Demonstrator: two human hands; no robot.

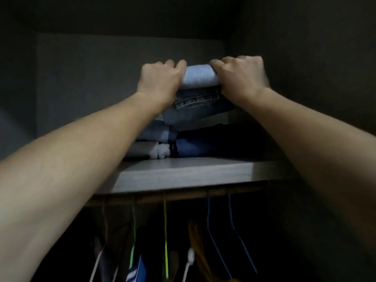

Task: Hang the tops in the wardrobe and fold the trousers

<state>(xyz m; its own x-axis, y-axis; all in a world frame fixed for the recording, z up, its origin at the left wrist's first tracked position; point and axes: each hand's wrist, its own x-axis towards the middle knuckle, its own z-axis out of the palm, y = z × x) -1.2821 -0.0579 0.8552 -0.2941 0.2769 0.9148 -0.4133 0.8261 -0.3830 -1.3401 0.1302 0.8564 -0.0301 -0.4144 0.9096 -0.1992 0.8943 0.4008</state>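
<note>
A folded pair of light blue jeans [200,77] lies on top of a stack of folded trousers [195,127] on the wardrobe's upper shelf [183,176]. My left hand [158,80] grips the left end of the top pair, fingers curled over its edge. At the right end, my right hand [242,75] grips it the same way. Both arms reach up and forward into the dim wardrobe. The stack holds several blue denim pieces and one dark pair, with something white at its lower left.
Below the shelf, a rail carries several hangers: green ones [165,231], blue wire ones [221,237] and white ones [188,261]. Dark tops and a yellow garment [198,245] hang there. Dark wardrobe walls close in on both sides.
</note>
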